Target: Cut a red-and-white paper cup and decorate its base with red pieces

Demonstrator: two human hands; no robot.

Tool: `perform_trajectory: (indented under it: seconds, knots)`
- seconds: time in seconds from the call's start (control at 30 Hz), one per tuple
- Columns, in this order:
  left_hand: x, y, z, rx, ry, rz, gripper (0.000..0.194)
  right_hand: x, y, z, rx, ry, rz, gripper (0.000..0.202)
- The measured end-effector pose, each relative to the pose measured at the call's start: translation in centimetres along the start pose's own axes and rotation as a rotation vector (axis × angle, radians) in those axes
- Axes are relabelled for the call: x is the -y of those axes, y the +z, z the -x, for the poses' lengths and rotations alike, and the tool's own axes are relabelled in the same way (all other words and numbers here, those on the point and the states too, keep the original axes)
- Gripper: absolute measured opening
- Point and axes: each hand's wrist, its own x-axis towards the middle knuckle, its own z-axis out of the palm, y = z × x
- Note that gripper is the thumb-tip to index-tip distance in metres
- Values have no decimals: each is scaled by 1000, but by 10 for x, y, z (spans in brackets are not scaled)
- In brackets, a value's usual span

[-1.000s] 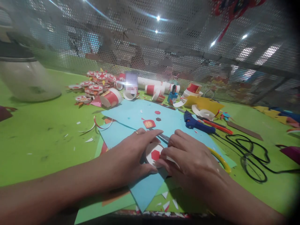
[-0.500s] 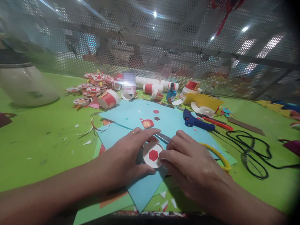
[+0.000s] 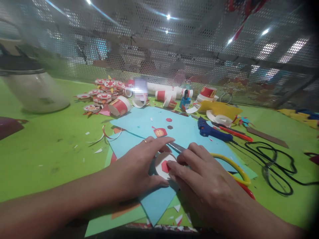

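The right hand (image 3: 206, 179) is half curled, a fingertip on the red hexagon (image 3: 164, 166); whether it grips the scissors (image 3: 177, 147) beneath is unclear. The white disc (image 3: 159, 161), round with no long axis, lies just left of those fingertips. The left hand (image 3: 138, 166), nearer, curves half open around its far side, thumb and fingers holding its rim.

We see a round white disc (image 3: 159, 160), its face turned up, over the blue paper (image 3: 154, 205). Near its middle we find a flat red hexagon (image 3: 164, 166), partly covered along one side; we cannot tell whether it is stuck down.
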Motion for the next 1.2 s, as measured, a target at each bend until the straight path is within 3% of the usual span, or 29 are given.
perform_trajectory:
  seconds: [0.4, 0.63, 0.97, 1.2]
  knots:
    - [3, 0, 1, -29, 28, -20, 73, 5, -8, -4, -85, -34, -32, 20]
    - [2, -3, 0, -29, 20, -32, 73, 7, -7, -1, 9, -18, 50, 31]
    - [-1, -6, -1, -18, -17, 16, 74, 8, -10, -1, 10, -11, 28, 33]
    - [3, -6, 2, -72, 63, 3, 70, 4, -18, 2, -187, 6, -118, 11]
